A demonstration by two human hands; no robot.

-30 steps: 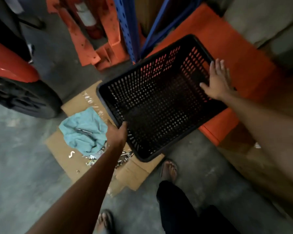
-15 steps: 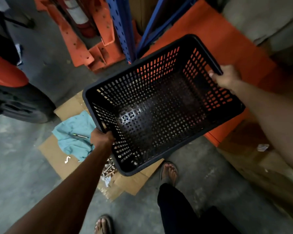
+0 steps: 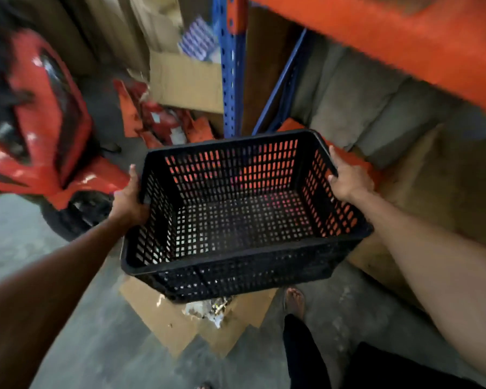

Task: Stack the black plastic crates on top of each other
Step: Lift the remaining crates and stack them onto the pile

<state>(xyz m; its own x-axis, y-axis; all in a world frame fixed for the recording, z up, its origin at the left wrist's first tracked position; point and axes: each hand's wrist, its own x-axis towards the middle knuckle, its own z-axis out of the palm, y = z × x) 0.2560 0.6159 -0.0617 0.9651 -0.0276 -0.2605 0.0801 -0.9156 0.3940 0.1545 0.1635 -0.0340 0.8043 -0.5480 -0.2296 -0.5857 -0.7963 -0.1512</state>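
One black crate [image 3: 236, 265] is held in the air between the two hands, open side up, and nothing is seen inside it. The left hand [image 3: 128, 199] is closed on the rim of the short wall on its own side, and the right hand [image 3: 348, 178] is closed in the same way on the rim of the opposite short wall. Below the hands a piece of cardboard [image 3: 174, 318] with some small scraps lies on the floor [image 3: 82, 346]. Beyond the hands a blue post [image 3: 230, 66] stands, and above the right hand an orange beam [image 3: 404, 37] passes.

No second crate is seen in this view, so the place of stacking cannot be told. The step in hand is judged to be the carrying. It is done well if the crate is held level and both rims are gripped evenly, so that it does not swing. The beam above the right hand should be avoided, and the cardboard under the crate should be stepped around. When the other crate is reached, the corners should probably be lined up first, and the fingers taken away from under the rim before the crate is let down, because they can be pinched there.
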